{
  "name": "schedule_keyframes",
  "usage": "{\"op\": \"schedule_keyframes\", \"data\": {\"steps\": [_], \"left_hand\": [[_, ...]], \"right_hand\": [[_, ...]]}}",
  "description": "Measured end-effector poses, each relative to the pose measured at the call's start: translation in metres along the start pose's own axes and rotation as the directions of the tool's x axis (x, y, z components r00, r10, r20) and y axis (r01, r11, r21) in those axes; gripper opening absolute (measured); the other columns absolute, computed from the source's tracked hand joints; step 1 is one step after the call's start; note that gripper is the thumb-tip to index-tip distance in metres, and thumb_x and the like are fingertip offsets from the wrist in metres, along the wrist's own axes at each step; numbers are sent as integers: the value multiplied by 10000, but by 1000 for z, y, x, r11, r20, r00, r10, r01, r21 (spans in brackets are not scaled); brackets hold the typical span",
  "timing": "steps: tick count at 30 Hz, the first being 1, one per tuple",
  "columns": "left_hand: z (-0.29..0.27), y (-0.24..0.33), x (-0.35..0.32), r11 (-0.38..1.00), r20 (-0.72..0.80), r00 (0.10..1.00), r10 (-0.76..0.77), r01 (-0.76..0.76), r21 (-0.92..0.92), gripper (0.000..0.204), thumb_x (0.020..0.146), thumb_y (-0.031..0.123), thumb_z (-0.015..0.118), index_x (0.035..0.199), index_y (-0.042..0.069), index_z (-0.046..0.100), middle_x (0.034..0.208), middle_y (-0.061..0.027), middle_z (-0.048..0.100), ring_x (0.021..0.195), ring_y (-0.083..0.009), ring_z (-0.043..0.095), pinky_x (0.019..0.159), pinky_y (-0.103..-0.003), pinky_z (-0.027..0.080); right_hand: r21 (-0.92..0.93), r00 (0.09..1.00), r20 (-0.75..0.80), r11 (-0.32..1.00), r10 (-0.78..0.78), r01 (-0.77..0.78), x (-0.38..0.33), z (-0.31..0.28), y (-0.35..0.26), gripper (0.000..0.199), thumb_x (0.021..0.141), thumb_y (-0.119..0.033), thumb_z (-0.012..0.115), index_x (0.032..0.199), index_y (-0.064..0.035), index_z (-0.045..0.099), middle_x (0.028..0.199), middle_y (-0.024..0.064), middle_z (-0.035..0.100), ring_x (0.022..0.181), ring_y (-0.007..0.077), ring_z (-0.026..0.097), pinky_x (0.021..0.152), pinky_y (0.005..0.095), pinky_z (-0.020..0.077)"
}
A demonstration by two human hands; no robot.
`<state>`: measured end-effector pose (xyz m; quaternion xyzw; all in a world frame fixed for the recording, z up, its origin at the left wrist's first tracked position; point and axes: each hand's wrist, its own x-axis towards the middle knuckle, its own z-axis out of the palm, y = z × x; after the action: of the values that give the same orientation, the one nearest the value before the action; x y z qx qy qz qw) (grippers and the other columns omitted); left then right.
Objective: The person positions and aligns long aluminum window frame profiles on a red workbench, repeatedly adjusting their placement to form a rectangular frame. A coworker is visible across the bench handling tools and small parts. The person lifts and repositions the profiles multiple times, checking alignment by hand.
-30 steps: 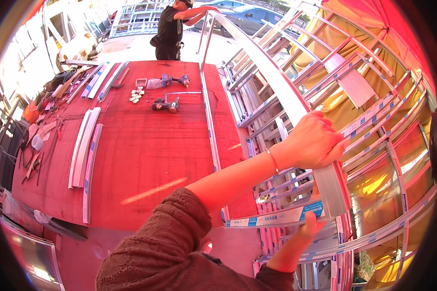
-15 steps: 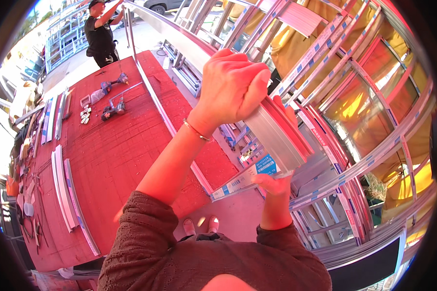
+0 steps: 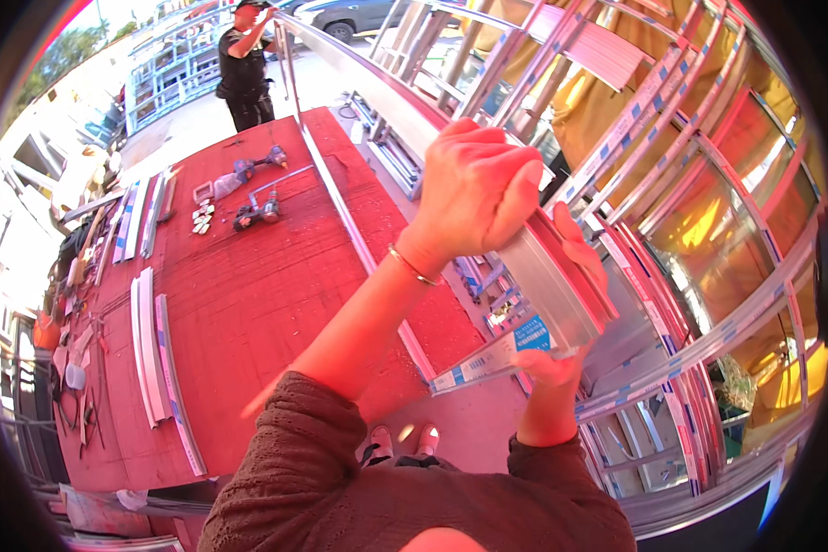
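Metal frame [image 3: 554, 293] held at its near end beside the red table [image 3: 258, 340]

At the far left of the table, scissors and other hand tools [image 3: 85, 414] lie in a loose row along the edge. Next to them, three long strips [image 3: 147, 354] lie side by side, and a second group of strips [image 3: 133, 221] lies farther back. Toward the middle are small pale blocks [image 3: 202, 219], then two power drills [image 3: 258, 213], one behind the other, with a thin metal bar between them.

Beyond the far edge a co-worker [image 3: 245, 78] in dark clothes stands with arms raised to the far end of the frame; contact there is too small to confirm.

The frame runs from that person to the near right, with one long rail along the right part of the table and the other raised above it. A short crosspiece [image 3: 478, 363] with a blue and white label joins the two at the near end.

The left hand [image 3: 474, 189], bracelet at the wrist, is closed over the raised rail, fingers curled around it. The right hand [image 3: 561, 366] grips the same rail nearer its end, thumb on the near side, fingers showing on the far side.

At far right, more metal frames [image 3: 658, 87] stand before a yellow sheet [image 3: 587, 115].
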<state>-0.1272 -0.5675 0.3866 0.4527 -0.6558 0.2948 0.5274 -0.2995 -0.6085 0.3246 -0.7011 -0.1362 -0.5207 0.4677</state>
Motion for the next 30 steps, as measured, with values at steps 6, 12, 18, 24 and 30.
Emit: {"op": "schedule_keyframes", "data": {"steps": [6,12,18,24,30], "left_hand": [[-1,6,1,1000,-45,999,2,-2,1,279,862,224,496,613,105,456,514,-42,392,501,-251,389,548,-365,289],[-4,9,-5,999,-77,996,-37,37,-7,280,849,219,505,603,98,446,501,-46,371,498,-255,368,545,-369,279],[-10,11,-4,999,-90,995,-42,39,-27,275,829,207,514,585,100,447,498,-46,365,497,-257,365,544,-376,275],[-3,7,-4,1000,-85,996,-29,29,-6,243,806,192,522,585,105,471,507,-47,340,493,-248,363,542,-375,278],[0,5,-4,1000,-91,996,-6,4,-16,251,812,190,523,582,105,470,506,-48,340,490,-248,367,540,-373,283]], "right_hand": [[-118,987,-146,991,-74,56,-2,14,0,817,633,-412,855,1249,-91,425,1206,160,516,1234,396,478,1066,529,356],[-193,987,-122,978,-104,79,-7,13,1,777,657,-417,821,1243,-105,417,1191,146,510,1222,397,477,1060,548,353],[-124,981,-192,992,-35,11,-6,27,-6,898,624,-514,838,1294,-103,402,1248,165,499,1273,411,443,1072,549,355],[-98,989,-136,994,-62,49,-3,24,0,921,629,-532,839,1308,-97,394,1276,179,474,1273,437,431,1050,566,372],[-112,988,-114,989,-105,92,-3,15,6,879,649,-543,817,1283,-96,402,1252,171,475,1235,438,447,1037,564,369]]}}
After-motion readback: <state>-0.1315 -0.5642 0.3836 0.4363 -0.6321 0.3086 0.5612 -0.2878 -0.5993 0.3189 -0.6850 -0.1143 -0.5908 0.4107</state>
